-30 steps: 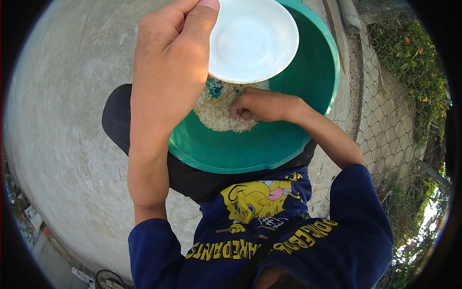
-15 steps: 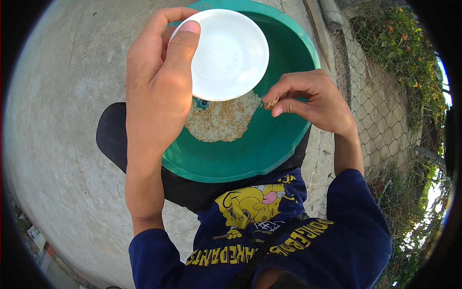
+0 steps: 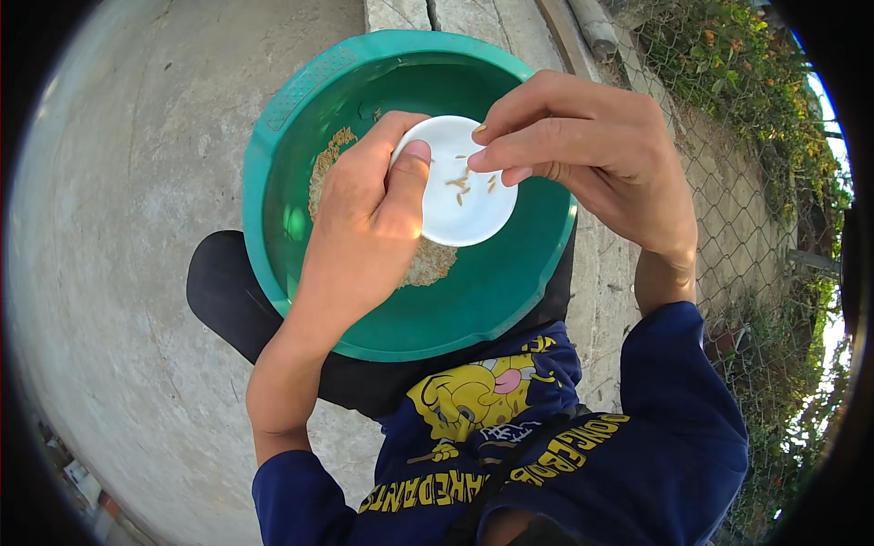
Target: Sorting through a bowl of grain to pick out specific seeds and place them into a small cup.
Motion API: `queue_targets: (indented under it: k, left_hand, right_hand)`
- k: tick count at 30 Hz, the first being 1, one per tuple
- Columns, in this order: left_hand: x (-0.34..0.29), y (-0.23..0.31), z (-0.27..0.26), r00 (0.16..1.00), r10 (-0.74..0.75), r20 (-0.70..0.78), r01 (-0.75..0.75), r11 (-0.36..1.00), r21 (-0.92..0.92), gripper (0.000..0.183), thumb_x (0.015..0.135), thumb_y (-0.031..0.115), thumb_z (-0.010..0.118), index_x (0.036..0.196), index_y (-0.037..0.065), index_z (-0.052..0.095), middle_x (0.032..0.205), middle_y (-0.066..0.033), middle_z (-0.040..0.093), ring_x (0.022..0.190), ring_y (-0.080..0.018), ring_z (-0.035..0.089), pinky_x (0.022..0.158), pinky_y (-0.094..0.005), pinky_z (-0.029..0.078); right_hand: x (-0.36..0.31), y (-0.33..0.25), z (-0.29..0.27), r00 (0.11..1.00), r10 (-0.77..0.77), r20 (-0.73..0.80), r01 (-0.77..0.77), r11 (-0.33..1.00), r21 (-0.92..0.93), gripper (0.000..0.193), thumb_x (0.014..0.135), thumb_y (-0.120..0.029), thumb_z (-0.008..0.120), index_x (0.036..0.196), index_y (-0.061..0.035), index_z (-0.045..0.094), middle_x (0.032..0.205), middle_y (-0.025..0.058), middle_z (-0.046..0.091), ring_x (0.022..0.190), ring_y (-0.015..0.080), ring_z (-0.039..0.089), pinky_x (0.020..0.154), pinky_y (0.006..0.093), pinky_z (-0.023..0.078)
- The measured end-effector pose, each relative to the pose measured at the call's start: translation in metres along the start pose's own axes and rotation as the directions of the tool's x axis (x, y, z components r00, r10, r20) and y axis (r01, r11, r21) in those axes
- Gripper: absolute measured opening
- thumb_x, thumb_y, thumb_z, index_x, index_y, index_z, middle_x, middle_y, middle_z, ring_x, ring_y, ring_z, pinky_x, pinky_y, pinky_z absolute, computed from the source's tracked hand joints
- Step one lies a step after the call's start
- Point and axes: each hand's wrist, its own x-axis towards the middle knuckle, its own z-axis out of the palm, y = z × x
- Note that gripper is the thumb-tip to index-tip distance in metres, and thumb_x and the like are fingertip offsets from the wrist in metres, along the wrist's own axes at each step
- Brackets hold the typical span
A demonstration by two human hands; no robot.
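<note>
Beneath me spreads the grey concrete ground (image 3: 137,227), with a wire mesh fence (image 3: 728,182) and green plants running along the 3 o'clock side. On my lap sits the big round green plastic basin (image 3: 473,309), tilted a little toward me, and a patch of pale rice grains (image 3: 428,262) lies on its floor, showing at 6 o'clock and 10 o'clock of my left hand. My left hand (image 3: 364,227) is closed on the small white round plastic dish (image 3: 464,196), thumb over its 9 o'clock rim, holding it above the basin's middle. My right hand (image 3: 592,150) hangs at the dish's 2 o'clock edge, fingertips pinched together just over it; whether anything sits between them I cannot tell. A few brownish unhusked grains (image 3: 462,185) lie scattered on the dish's white face.
</note>
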Motion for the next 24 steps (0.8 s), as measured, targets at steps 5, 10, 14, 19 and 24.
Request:
queue_targets:
  k: [5,10,14,19,24]
  left_hand:
    - [0.0,0.006,-0.016,1.0,-0.022,-0.002,0.022,0.999,0.033,0.026,0.101,0.015,0.048,0.113,-0.003,0.063,0.092,-0.0055,0.067,0.084,-0.0102,0.06,0.077,-0.0252,0.046]
    - [0.005,0.001,-0.03,0.999,0.032,-0.042,-0.03,0.998,0.055,0.026,0.103,0.016,0.048,0.111,-0.003,0.063,0.091,-0.006,0.069,0.083,-0.0096,0.062,0.076,-0.0238,0.047]
    - [0.007,-0.002,-0.034,0.993,0.096,-0.073,-0.088,0.99,0.106,0.022,0.101,0.012,0.047,0.102,-0.003,0.063,0.078,-0.0138,0.064,0.07,-0.0197,0.062,0.066,-0.0324,0.047]
    - [0.001,-0.002,-0.04,0.997,-0.022,0.073,-0.016,0.875,0.483,0.018,0.1,0.013,0.048,0.1,0.0,0.061,0.083,-0.02,0.064,0.079,-0.0358,0.061,0.073,-0.0427,0.048]
    - [-0.003,-0.015,-0.042,0.98,-0.009,0.197,-0.12,0.767,0.63,0.016,0.098,0.011,0.05,0.101,0.0,0.061,0.084,-0.0191,0.064,0.081,-0.0374,0.061,0.074,-0.0444,0.047]
  right_hand:
    - [-0.002,0.0,0.002,0.996,0.012,-0.085,-0.025,0.988,-0.154,0.014,0.085,-0.001,0.07,0.098,-0.003,0.074,0.091,0.007,0.066,0.078,0.015,0.067,0.065,0.0238,0.055]
    - [-0.016,0.007,0.03,0.824,0.52,-0.226,-0.511,0.854,0.102,0.015,0.092,-0.011,0.068,0.104,-0.0024,0.068,0.089,0.0087,0.067,0.075,0.018,0.066,0.063,0.0324,0.052]
    - [-0.032,0.032,0.06,0.911,0.394,0.119,-0.376,0.914,-0.151,0.019,0.092,-0.012,0.066,0.109,-0.0021,0.065,0.093,0.013,0.065,0.078,0.027,0.064,0.071,0.0403,0.052]
    - [-0.027,0.04,0.06,0.941,-0.067,-0.332,-0.135,0.824,-0.551,0.036,0.083,-0.01,0.074,0.116,-0.0068,0.063,0.12,0.0113,0.059,0.106,0.0365,0.057,0.085,0.044,0.05]
    - [-0.003,0.045,0.046,0.768,0.61,-0.195,-0.631,0.668,-0.396,0.07,0.089,-0.019,0.07,0.149,-0.015,0.035,0.137,0.0292,0.047,0.125,0.0407,0.053,0.1,0.0444,0.045]
